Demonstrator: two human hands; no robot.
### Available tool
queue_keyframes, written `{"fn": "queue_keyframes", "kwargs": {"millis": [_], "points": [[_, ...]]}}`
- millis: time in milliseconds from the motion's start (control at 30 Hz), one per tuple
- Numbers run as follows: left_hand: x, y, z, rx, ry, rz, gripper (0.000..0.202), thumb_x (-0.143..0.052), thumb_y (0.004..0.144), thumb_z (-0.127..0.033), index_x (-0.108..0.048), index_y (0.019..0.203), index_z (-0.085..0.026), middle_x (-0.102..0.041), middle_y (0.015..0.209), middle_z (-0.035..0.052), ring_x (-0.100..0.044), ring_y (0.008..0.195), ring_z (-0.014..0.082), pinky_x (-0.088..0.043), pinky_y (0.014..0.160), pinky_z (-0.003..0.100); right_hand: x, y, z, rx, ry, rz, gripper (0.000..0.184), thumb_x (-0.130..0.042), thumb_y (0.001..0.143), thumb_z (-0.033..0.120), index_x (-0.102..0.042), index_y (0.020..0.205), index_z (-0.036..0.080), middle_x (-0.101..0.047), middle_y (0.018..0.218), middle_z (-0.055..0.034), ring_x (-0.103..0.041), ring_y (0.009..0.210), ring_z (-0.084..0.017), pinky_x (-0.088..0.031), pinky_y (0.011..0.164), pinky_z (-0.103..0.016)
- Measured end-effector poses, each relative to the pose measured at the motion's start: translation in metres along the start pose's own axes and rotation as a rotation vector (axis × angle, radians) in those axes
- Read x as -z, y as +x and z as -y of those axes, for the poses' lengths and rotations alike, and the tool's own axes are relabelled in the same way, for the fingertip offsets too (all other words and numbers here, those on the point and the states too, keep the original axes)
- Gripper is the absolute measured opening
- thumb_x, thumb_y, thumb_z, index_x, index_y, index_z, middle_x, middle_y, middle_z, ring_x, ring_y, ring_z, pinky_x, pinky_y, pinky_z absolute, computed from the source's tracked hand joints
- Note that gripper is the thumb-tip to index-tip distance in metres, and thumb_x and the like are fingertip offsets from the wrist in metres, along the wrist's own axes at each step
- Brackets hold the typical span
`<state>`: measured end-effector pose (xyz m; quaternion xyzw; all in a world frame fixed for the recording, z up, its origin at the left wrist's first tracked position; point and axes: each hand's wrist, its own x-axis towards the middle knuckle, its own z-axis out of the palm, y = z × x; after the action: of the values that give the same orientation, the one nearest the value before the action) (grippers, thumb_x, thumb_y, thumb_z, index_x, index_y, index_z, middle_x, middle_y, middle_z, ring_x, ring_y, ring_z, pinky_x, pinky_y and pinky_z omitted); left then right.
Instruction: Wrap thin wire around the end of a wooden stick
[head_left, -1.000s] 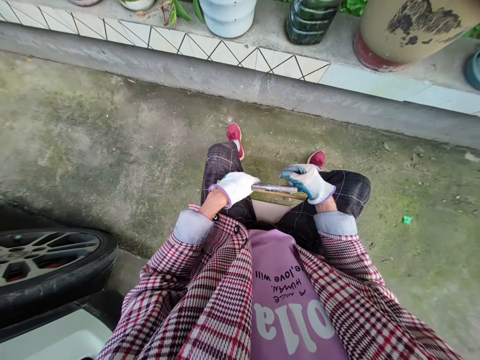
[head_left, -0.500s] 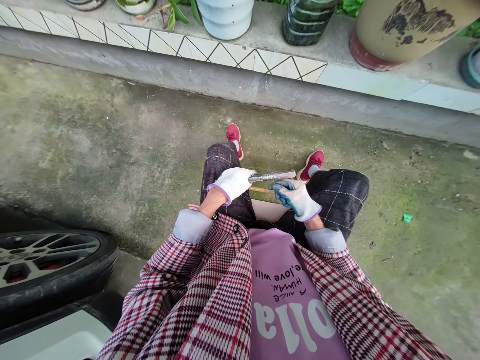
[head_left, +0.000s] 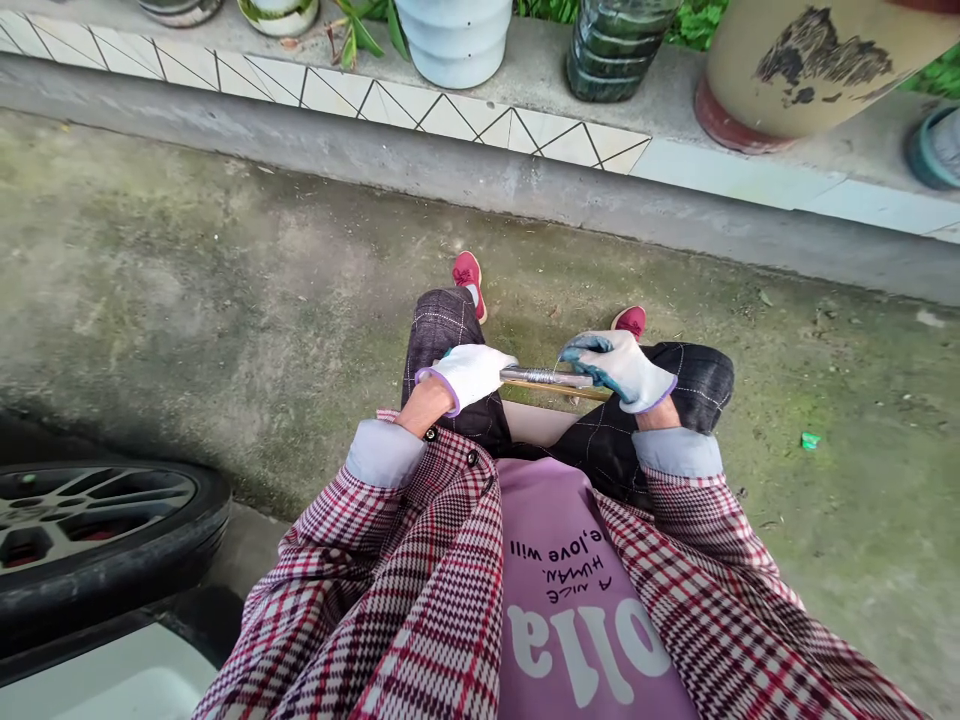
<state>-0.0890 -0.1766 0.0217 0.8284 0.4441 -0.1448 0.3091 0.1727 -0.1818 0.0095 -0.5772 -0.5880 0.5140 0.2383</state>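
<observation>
My left hand, in a white glove with a blue palm, is closed around one end of a silver metal tube held level above my lap. Thin wire is wound in a coil about the tube's middle. My right hand, gloved alike, is bent over the tube's right end. From the coil, a fine strand curves up to its closed fingertips. Just below the tube runs a thin yellowish stick; its ends are hidden by my hands and leg.
A concrete ledge with a tiled edge crosses ahead. On it stand a white pot, a dark plastic bottle and a large beige pot. A car wheel is at my left. Green litter lies on the ground.
My right hand has moved up and to the right, from beneath the tube to over its right end. The tube's right end has dipped slightly. My left hand keeps its grip.
</observation>
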Motion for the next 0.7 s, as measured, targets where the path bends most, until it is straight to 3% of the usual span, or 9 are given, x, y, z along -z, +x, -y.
{"fn": "queue_keyframes", "kwargs": {"millis": [133, 267, 400, 500, 567, 700], "points": [[0.000, -0.001, 0.010, -0.032, -0.211, -0.114, 0.023, -0.053, 0.092, -0.028, -0.075, 0.099, -0.022, -0.074, 0.084, 0.0023, -0.066, 0.076, 0.0169, -0.047, 0.071, 0.026, -0.028, 0.001, -0.021, -0.106, 0.352, 0.033, 0.032, -0.080, 0.067, 0.048, -0.074, 0.077, 0.018, -0.073, 0.075, -0.0051, -0.060, 0.058, -0.014, -0.047, 0.050, -0.026], [0.001, -0.001, 0.010, 0.036, -0.573, -0.237, 0.023, -0.062, 0.088, -0.029, -0.075, 0.102, -0.016, -0.070, 0.082, 0.0011, -0.057, 0.068, 0.0125, -0.043, 0.062, 0.024, -0.055, -0.008, -0.024, -0.178, 0.480, 0.005, 0.033, -0.080, 0.071, 0.048, -0.074, 0.078, 0.016, -0.067, 0.065, -0.0018, -0.053, 0.050, -0.010, -0.044, 0.048, -0.025], [0.004, -0.005, -0.002, 0.112, -0.986, -0.231, 0.033, -0.065, 0.088, -0.038, -0.073, 0.109, -0.014, -0.058, 0.070, -0.0031, -0.042, 0.052, 0.0071, -0.035, 0.049, 0.023, -0.059, -0.014, -0.014, -0.156, 0.509, -0.058, 0.028, -0.077, 0.074, 0.044, -0.075, 0.080, 0.016, -0.065, 0.062, 0.0001, -0.049, 0.046, -0.009, -0.040, 0.044, -0.024], [0.001, -0.004, -0.010, 0.107, -1.306, -0.213, 0.030, -0.061, 0.090, -0.035, -0.070, 0.111, -0.015, -0.043, 0.061, -0.0077, -0.032, 0.046, 0.0052, -0.031, 0.043, 0.020, -0.057, -0.015, -0.011, -0.135, 0.541, -0.088, 0.029, -0.074, 0.076, 0.045, -0.074, 0.081, 0.017, -0.063, 0.060, 0.0014, -0.047, 0.044, -0.008, -0.038, 0.043, -0.024], [-0.006, 0.002, -0.012, 0.106, -1.489, -0.230, 0.025, -0.062, 0.089, -0.029, -0.069, 0.107, -0.015, -0.042, 0.060, -0.0085, -0.034, 0.045, 0.0047, -0.034, 0.043, 0.019, -0.058, -0.016, -0.014, -0.123, 0.548, -0.098, 0.031, -0.073, 0.078, 0.046, -0.074, 0.084, 0.016, -0.064, 0.061, 0.0008, -0.049, 0.046, -0.009, -0.041, 0.044, -0.024], [-0.023, 0.016, -0.008, 0.208, -1.720, -0.348, 0.021, -0.074, 0.075, -0.019, -0.067, 0.094, -0.014, -0.067, 0.075, -0.0012, -0.060, 0.056, 0.0079, -0.052, 0.054, 0.021, -0.069, -0.017, -0.030, -0.084, 0.451, -0.137, 0.028, -0.068, 0.079, 0.043, -0.077, 0.087, 0.017, -0.073, 0.077, -0.0036, -0.062, 0.063, -0.015, -0.053, 0.061, -0.028]]}}
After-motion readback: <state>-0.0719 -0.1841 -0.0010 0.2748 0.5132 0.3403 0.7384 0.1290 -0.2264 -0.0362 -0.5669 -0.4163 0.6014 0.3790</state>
